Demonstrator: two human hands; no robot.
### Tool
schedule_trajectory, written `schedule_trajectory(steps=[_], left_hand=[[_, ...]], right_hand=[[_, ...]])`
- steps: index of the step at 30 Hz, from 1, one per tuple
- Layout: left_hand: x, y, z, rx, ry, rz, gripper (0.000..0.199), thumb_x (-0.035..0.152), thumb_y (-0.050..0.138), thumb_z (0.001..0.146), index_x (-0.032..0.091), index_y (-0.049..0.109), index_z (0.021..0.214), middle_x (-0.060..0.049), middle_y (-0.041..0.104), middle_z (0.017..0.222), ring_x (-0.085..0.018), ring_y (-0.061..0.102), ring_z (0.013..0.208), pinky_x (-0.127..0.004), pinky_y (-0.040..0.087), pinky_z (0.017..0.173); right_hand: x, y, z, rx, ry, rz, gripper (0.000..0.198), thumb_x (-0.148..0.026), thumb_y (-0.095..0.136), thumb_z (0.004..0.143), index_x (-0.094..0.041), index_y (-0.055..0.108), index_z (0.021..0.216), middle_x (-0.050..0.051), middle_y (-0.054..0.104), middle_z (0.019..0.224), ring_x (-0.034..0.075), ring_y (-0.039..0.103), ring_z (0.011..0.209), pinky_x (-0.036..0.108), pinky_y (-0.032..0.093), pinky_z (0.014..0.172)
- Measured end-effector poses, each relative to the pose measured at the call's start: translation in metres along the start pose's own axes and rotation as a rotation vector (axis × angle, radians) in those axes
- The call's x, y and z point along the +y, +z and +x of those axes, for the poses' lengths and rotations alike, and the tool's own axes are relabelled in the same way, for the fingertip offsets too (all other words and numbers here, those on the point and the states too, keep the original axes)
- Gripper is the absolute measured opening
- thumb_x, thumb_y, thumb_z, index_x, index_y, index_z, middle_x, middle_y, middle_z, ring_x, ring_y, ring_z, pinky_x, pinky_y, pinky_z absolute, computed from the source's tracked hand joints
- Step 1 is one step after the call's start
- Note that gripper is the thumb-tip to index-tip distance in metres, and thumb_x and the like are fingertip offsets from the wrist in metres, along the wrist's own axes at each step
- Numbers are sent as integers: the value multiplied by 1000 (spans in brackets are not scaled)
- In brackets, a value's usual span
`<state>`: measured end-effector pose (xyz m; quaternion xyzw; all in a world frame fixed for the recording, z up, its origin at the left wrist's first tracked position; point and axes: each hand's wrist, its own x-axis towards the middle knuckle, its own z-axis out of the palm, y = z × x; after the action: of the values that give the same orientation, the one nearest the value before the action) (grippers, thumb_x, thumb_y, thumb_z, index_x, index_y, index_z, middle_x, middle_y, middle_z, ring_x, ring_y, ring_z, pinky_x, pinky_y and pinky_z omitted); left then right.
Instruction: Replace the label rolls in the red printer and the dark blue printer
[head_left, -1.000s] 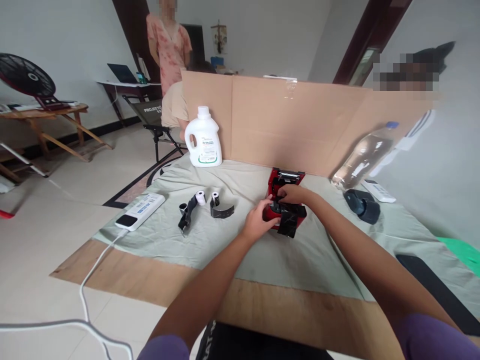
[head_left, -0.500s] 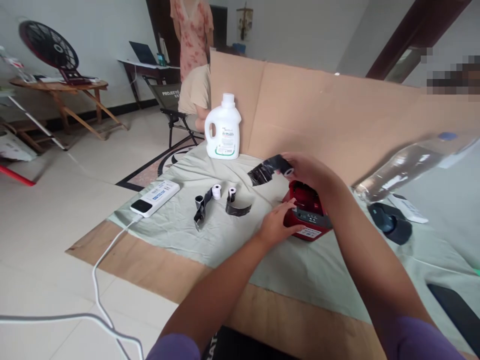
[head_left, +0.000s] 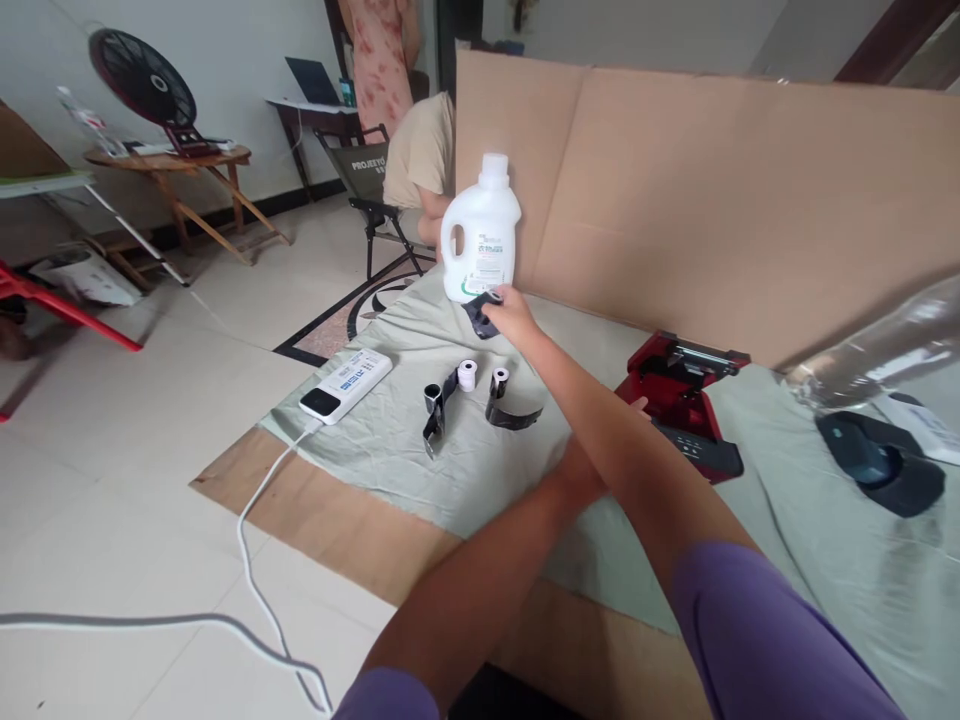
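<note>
My right hand reaches forward and is closed on a paper roll with a black loose strip, just before the white detergent bottle. A red thermal printer stands at the right with its lid raised. At its left side, my left hand grips the printer; most of this hand is hidden behind my right forearm. Two more paper rolls rest on the cloth: one white roll beside a curled black strip, and another roll with its black tail unrolled to the right.
A white power bank with a cable lies on the cloth's left. Behind stands a cardboard panel. To the right are a clear plastic bottle and a dark device. Two people are in the background, one seated in a folding chair.
My right hand has carried the paper roll from above the printer leftward and forward, near the detergent bottle. My left hand stays at the printer. The view has shifted.
</note>
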<state>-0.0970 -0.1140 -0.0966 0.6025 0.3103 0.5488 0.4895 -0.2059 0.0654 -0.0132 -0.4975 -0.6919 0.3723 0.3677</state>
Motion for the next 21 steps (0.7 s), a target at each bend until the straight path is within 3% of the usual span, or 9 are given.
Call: schedule_trajectory(steps=[3,7,13,17,21], left_hand=[[-10,3,2,-29,182,102,41,18,63,90,20,58,131,-8,47,153,-27,41,144,-45,26,124],[-11,5,4,-8,178,225,63,27,79,76,24,53,133,-7,44,155,-29,34,148,-47,28,124],[7,0,2,-32,178,333,62,33,77,78,21,52,133,-10,46,154,-29,40,145,-47,31,122],[13,-3,2,-56,211,369,60,32,78,79,21,52,132,-11,48,152,-27,43,143,-46,33,121],[15,-4,1,-56,237,427,57,37,77,81,22,53,131,-11,50,149,-26,45,141,-44,36,119]], right_hand=[[23,18,2,-113,-66,-332,38,-18,59,73,-19,59,111,8,67,112,24,62,100,34,52,85],[39,28,0,-292,-11,-492,50,-17,63,70,-19,60,120,10,67,120,29,63,105,38,51,91],[17,11,-16,-261,49,-552,68,-28,65,74,-17,50,139,18,56,140,37,51,128,45,45,100],[-6,-8,-56,-268,-11,-444,52,-34,57,85,-20,57,135,11,64,129,29,61,114,37,48,95],[-12,-5,-91,-363,-86,-455,37,-35,60,86,-26,67,121,6,70,116,26,63,106,38,45,94]])
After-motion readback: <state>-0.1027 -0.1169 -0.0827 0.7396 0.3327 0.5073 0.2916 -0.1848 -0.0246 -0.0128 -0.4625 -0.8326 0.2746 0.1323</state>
